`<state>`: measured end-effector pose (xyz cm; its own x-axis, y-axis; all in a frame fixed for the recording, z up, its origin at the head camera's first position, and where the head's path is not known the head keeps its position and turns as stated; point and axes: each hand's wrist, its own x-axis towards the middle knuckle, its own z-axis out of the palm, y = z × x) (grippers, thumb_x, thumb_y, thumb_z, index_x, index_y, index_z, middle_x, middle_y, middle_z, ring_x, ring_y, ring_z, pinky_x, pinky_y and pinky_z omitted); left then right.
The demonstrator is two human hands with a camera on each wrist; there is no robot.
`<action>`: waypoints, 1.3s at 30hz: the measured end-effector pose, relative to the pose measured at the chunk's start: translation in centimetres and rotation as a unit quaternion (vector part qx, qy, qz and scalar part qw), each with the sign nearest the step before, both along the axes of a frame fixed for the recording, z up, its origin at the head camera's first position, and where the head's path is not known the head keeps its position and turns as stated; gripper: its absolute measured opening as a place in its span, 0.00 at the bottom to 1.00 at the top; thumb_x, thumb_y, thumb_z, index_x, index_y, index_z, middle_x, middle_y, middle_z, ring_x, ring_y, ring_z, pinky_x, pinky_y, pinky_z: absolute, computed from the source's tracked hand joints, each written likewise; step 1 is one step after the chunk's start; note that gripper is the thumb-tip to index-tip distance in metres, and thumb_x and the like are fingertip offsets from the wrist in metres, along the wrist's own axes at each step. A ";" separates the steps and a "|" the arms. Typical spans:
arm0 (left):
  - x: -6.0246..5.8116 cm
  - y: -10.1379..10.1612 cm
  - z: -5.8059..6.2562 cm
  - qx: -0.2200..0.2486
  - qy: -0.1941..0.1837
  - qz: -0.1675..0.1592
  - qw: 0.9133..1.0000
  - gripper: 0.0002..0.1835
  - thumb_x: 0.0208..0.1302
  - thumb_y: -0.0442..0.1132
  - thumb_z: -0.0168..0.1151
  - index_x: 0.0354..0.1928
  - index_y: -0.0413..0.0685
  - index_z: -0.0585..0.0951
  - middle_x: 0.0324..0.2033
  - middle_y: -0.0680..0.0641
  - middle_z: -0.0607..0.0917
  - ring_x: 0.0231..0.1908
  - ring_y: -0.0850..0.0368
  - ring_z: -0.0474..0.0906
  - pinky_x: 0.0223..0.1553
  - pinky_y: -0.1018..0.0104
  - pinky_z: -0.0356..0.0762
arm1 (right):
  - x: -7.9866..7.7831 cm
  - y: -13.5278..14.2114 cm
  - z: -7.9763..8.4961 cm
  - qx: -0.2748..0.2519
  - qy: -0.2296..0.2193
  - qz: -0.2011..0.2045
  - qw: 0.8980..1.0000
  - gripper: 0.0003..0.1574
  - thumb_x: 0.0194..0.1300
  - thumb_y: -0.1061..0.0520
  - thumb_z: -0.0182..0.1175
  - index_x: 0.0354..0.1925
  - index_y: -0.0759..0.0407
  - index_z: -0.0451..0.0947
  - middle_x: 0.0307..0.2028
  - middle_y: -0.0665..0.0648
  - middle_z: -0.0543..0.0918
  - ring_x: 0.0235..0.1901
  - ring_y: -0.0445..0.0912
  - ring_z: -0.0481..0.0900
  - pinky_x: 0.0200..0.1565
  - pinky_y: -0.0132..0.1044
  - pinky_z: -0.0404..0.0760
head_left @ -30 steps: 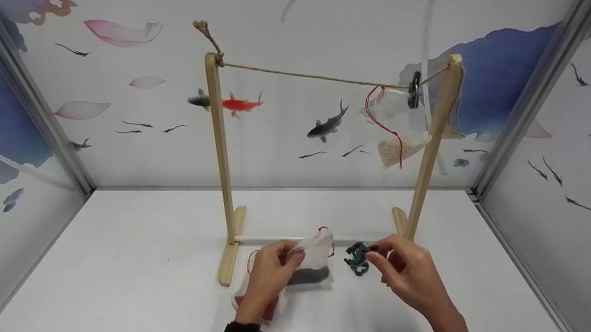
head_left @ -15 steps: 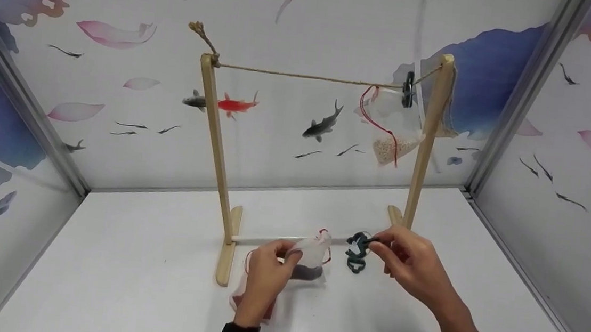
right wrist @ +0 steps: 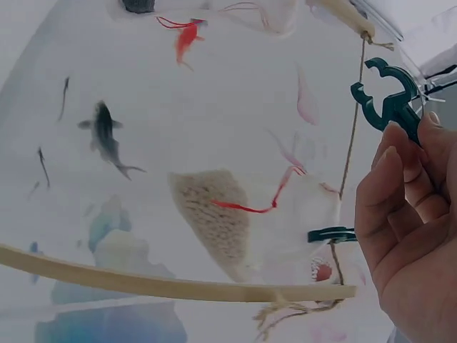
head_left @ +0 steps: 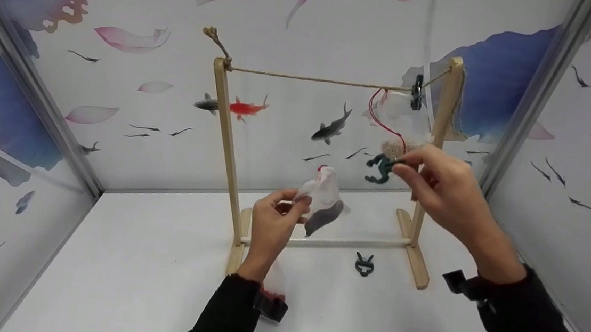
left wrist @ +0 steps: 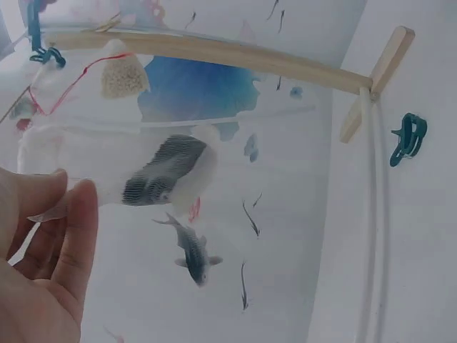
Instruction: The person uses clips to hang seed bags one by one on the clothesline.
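Observation:
My left hand (head_left: 274, 225) pinches the edge of a sheer white drawstring bag (head_left: 326, 194) with dark grains in it, held up above the table. My right hand (head_left: 448, 193) pinches the handles of a dark green spring clip (head_left: 379, 169); in the right wrist view the clip's (right wrist: 389, 89) curved jaws stand apart with nothing between them. Behind that hand, a second bag (head_left: 394, 110) with pale grains and a red cord hangs from the rope (head_left: 308, 78), fastened by another green clip (head_left: 417, 92). One more clip (head_left: 364, 264) lies on the table.
A wooden frame with a left post (head_left: 228, 144) and a right post (head_left: 446, 104) carries the rope. A white rod (head_left: 353, 243) joins its feet low down. Under my left forearm lies a bag with reddish contents (head_left: 274, 291), partly hidden. Printed panels enclose the table (head_left: 157, 282).
Both hands have risen from the table, the left with the dark-grain bag, the right with one clip. The other clip stays on the table.

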<state>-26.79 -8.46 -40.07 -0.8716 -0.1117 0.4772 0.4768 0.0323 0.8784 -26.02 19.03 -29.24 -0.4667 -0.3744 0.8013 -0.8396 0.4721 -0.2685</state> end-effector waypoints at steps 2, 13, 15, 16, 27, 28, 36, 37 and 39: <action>-0.8 0.4 1.1 0.025 0.019 -0.002 1.000 0.08 0.64 0.31 0.70 0.42 0.33 0.86 0.35 0.42 0.86 0.32 0.39 0.85 0.32 0.60 0.86 | -0.6 -0.1 1.9 0.011 0.013 -0.011 1.000 0.04 0.68 0.66 0.64 0.42 0.64 0.81 0.29 0.51 0.82 0.18 0.40 0.76 0.22 0.23 0.72; -4.3 2.5 6.1 0.082 0.088 0.004 0.993 0.08 0.66 0.32 0.69 0.43 0.34 0.84 0.36 0.42 0.84 0.31 0.48 0.85 0.35 0.57 0.86 | -3.5 -1.7 8.8 0.059 0.050 -0.059 0.995 0.15 0.73 0.54 0.61 0.41 0.67 0.81 0.32 0.59 0.82 0.29 0.40 0.75 0.33 0.27 0.68; -4.7 2.6 6.8 0.089 0.090 0.007 0.992 0.08 0.66 0.32 0.69 0.43 0.34 0.84 0.36 0.41 0.84 0.31 0.49 0.85 0.36 0.57 0.86 | -4.1 -1.7 9.5 0.057 0.051 -0.068 0.995 0.15 0.74 0.53 0.61 0.41 0.67 0.81 0.32 0.59 0.82 0.30 0.41 0.73 0.34 0.29 0.67; -4.9 2.6 7.1 0.091 0.089 0.009 0.992 0.08 0.66 0.32 0.69 0.43 0.34 0.84 0.37 0.42 0.84 0.31 0.49 0.85 0.36 0.57 0.86 | -4.3 -1.7 9.9 0.057 0.051 -0.077 0.994 0.15 0.74 0.53 0.61 0.41 0.67 0.81 0.32 0.59 0.82 0.31 0.42 0.72 0.35 0.30 0.66; -6.2 2.4 8.2 0.090 0.089 0.024 0.992 0.09 0.67 0.35 0.69 0.44 0.36 0.84 0.37 0.42 0.84 0.36 0.39 0.85 0.39 0.58 0.85 | -7.0 -1.3 10.7 0.101 0.031 -0.128 0.986 0.17 0.75 0.50 0.60 0.40 0.64 0.82 0.34 0.59 0.84 0.40 0.54 0.69 0.43 0.43 0.62; -6.2 2.5 8.3 0.091 0.089 0.024 0.992 0.09 0.67 0.35 0.69 0.44 0.36 0.84 0.38 0.42 0.84 0.36 0.40 0.85 0.39 0.59 0.85 | -7.2 -1.3 10.5 0.103 0.033 -0.126 0.986 0.17 0.75 0.50 0.61 0.40 0.64 0.82 0.34 0.60 0.84 0.40 0.54 0.69 0.43 0.44 0.62; -6.8 3.7 8.7 0.092 0.080 0.012 0.992 0.09 0.67 0.34 0.68 0.45 0.35 0.84 0.39 0.43 0.84 0.36 0.45 0.86 0.40 0.60 0.85 | -8.2 -1.6 9.5 0.106 0.043 -0.110 0.987 0.16 0.72 0.49 0.63 0.42 0.62 0.84 0.39 0.60 0.81 0.47 0.59 0.67 0.51 0.54 0.57; -6.8 3.8 8.7 0.093 0.078 0.011 0.993 0.09 0.67 0.34 0.68 0.45 0.35 0.84 0.39 0.43 0.84 0.37 0.44 0.86 0.40 0.60 0.85 | -8.3 -1.6 9.4 0.104 0.044 -0.108 0.988 0.16 0.72 0.49 0.63 0.42 0.62 0.85 0.40 0.61 0.80 0.49 0.60 0.66 0.53 0.55 0.56; -6.9 4.0 8.8 0.095 0.075 0.009 0.993 0.09 0.67 0.34 0.68 0.45 0.35 0.84 0.39 0.43 0.84 0.37 0.41 0.86 0.40 0.60 0.85 | -8.6 -1.8 9.1 0.100 0.048 -0.101 0.989 0.17 0.72 0.48 0.63 0.43 0.62 0.85 0.43 0.63 0.78 0.54 0.62 0.64 0.56 0.56 0.56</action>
<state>-33.69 -4.41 -31.27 -0.7892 -0.2265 0.5708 0.6040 -0.1182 0.7882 -34.61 17.28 -20.15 -0.4745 -0.4354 0.7650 -0.7392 0.6689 -0.0778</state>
